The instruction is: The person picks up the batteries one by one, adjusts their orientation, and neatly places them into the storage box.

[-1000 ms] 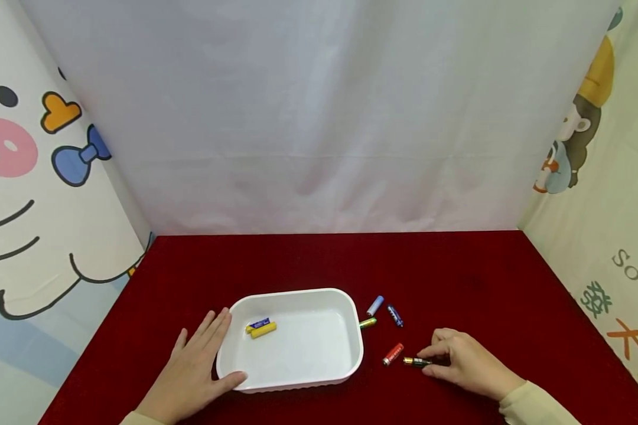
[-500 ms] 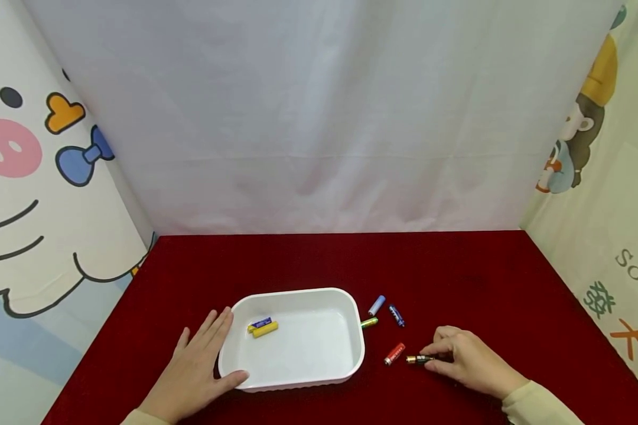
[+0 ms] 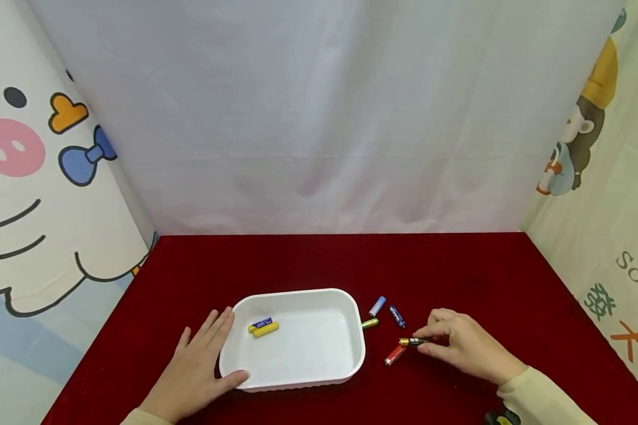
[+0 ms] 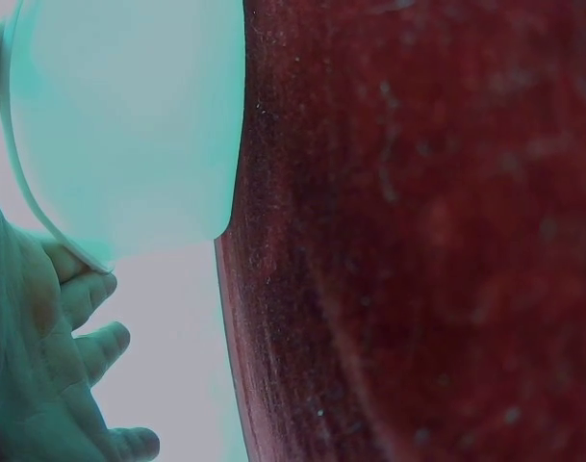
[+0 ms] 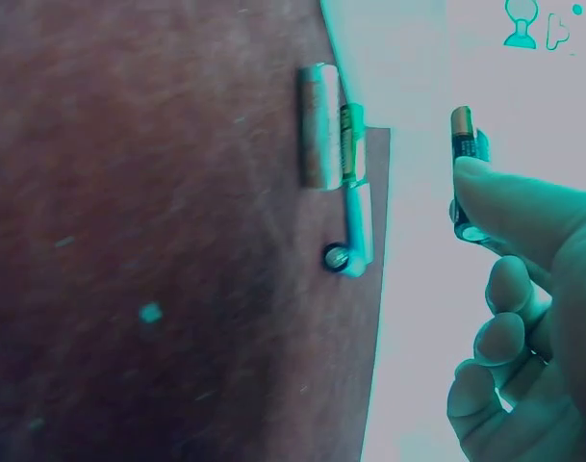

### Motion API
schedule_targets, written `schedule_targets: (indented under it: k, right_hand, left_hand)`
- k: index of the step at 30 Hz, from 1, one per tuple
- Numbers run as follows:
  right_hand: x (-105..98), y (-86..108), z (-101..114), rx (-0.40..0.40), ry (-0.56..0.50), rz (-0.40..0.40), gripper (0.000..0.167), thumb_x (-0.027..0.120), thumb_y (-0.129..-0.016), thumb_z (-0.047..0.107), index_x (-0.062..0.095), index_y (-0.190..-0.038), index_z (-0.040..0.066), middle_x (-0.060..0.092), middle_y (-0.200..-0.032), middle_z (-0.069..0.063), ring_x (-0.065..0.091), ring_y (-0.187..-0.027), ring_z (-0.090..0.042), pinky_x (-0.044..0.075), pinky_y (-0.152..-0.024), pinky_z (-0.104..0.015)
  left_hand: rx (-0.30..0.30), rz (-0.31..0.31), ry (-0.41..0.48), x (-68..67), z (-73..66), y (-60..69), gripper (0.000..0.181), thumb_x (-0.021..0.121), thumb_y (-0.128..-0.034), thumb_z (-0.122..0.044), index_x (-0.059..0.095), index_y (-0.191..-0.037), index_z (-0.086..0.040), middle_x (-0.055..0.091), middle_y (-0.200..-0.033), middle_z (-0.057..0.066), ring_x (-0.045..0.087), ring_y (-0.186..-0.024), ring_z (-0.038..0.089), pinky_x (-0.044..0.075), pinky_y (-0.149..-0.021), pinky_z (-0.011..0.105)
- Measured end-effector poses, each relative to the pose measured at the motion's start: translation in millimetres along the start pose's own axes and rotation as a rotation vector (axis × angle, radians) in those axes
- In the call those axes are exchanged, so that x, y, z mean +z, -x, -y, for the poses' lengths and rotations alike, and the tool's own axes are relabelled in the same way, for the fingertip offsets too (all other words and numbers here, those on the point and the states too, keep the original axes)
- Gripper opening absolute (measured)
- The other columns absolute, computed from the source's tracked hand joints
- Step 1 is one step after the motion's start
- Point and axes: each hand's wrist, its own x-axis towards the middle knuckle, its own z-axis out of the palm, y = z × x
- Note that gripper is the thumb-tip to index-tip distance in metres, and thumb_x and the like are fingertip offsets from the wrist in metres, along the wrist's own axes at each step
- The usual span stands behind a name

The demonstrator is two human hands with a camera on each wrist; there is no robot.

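My right hand (image 3: pixel 465 345) pinches a black-and-gold battery (image 3: pixel 413 341) between thumb and fingers; in the right wrist view the battery (image 5: pixel 462 130) is held off the red surface. A red battery (image 3: pixel 395 355) lies just left of it. My left hand (image 3: pixel 194 366) touches the left end of a white tray (image 3: pixel 298 386), its fingers straight along the side and its thumb at the near rim. Inside the tray, a yellow battery (image 3: pixel 266 330) lies against a blue-and-yellow one (image 3: pixel 260 324). In the left wrist view, the left fingers (image 4: pixel 102 351) are spread beside the tray wall.
Right of the tray, on the red cloth (image 3: pixel 319 260), lie a light blue battery (image 3: pixel 377 306), a dark blue battery (image 3: pixel 397 316) and a green-gold battery (image 3: pixel 370 323) close to the tray's side. A pale curtain (image 3: pixel 319 118) stands behind, with printed cloths on both sides.
My right hand has lifted the black-and-gold battery from the cloth, moving it slightly away from me and left. The left hand and tray stay put.
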Motion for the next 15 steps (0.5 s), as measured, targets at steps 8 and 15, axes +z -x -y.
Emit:
schedule_targets:
  k: [8,15]
  right_hand:
    - [-2,-17.1,14,-0.006,-0.025,0.016,0.018,0.074,-0.084,0.031,0.076,-0.101,0.027,0.05,-0.081,0.019,0.045,-0.066,-0.002,0.042,-0.055,-0.017]
    - [-1,-36.3,29,-0.075,-0.014,0.007,0.015,0.075,-0.084,0.028,0.076,-0.099,0.029,0.05,-0.081,0.019,0.045,-0.067,-0.003,0.043,-0.056,-0.017]
  left_hand:
    - [0.005,-0.014,-0.011,2.3,1.2,-0.5,0.104,0.054,-0.0757,-0.078,0.028,-0.153,-0.013,0.025,-0.158,0.002,0.024,-0.143,0.029,0.023,-0.103,0.071]
    - [0.002,-0.008,-0.007,2.1,1.2,0.0,0.103,0.054,-0.0765,-0.077,0.026,-0.153,-0.013,0.024,-0.158,0.001,0.023,-0.143,0.028,0.023,-0.104,0.07]
